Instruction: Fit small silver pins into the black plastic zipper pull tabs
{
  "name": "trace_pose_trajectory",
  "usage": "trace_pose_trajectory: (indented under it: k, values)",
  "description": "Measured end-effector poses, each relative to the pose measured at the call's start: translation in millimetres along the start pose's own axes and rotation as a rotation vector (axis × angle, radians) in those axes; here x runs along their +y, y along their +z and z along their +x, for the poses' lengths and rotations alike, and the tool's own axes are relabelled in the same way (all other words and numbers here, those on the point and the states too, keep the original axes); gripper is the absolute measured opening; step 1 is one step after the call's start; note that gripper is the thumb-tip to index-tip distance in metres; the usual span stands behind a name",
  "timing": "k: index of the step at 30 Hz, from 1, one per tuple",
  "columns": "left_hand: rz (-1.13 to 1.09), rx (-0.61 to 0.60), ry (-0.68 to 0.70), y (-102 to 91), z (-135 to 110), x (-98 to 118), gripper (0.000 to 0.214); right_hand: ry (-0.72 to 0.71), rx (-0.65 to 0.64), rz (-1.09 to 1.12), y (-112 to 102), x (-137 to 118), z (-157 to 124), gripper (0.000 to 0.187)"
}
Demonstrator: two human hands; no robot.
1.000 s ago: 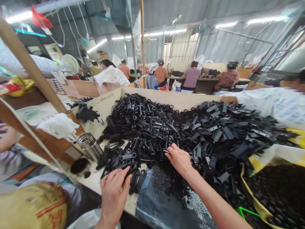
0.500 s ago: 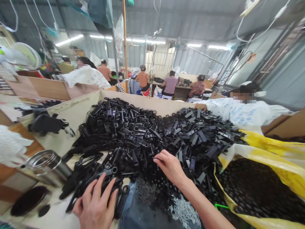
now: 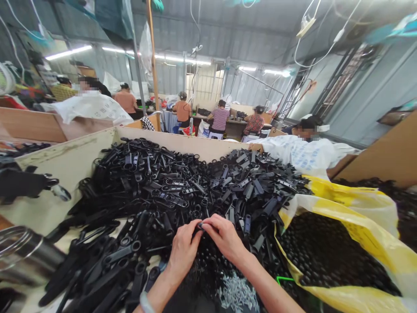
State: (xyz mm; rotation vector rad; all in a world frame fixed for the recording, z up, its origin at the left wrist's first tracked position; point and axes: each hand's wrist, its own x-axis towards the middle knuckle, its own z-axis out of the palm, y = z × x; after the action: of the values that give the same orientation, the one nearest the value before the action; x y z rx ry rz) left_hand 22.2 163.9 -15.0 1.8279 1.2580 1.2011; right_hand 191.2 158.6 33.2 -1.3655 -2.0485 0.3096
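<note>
My left hand and my right hand meet in front of me, fingertips pinched together on a small dark piece. Fingers cover most of it, so its exact kind is hidden. Behind and left of the hands lies a heap of black plastic parts with ringed ends. Flatter black pieces are piled to the right. Below my right wrist is a small heap of silvery pins. Small dark round pieces lie scattered under the hands.
A yellow and white sack at the right holds black beads. A steel container stands at the left edge. Pale boards wall in the heap. Co-workers sit at benches farther back.
My left hand has left the black parts on the left and come over to my right hand. Both now pinch a small dark piece. The view has shifted right.
</note>
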Motion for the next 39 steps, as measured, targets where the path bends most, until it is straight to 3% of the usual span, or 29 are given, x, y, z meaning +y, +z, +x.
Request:
trace_pose_trajectory:
  k: [6, 9, 12, 17, 22, 29, 32, 39]
  values:
    - [-0.22, 0.019, -0.197, -16.0, 20, 4, 0.024, 0.094, -0.059, -0.195, -2, 20, 47, 0.025]
    - [-0.398, 0.009, -0.305, -26.9, 27, 17, 0.026, 0.113, -0.128, -0.267, 1, 25, 70, 0.015]
    - [-0.575, -0.059, -0.419, -35.9, 25, 34, 0.033, 0.117, -0.152, -0.265, -2, 23, 72, 0.01]
    - [-0.785, -0.214, -0.595, -47.7, -2, 56, 0.042, 0.11, -0.077, -0.103, -18, 5, 26, 0.029]
    - [-0.914, -0.305, -0.763, -45.1, -38, 64, 0.043, 0.087, 0.015, 0.394, -16, -23, -39, 0.029]
    - [-0.724, -0.443, -0.759, -39.9, -73, 81, 0.031, -0.025, 0.038, 0.288, -5, -36, -87, 0.023]
    - [-0.706, -0.459, -0.782, -40.2, -81, 85, 0.032, -0.048, 0.034, 0.284, -8, -33, -96, 0.024]
    - [-0.689, -0.526, -0.819, -39.5, -93, 84, 0.035, -0.112, -0.111, 0.257, -18, -32, -102, 0.03]
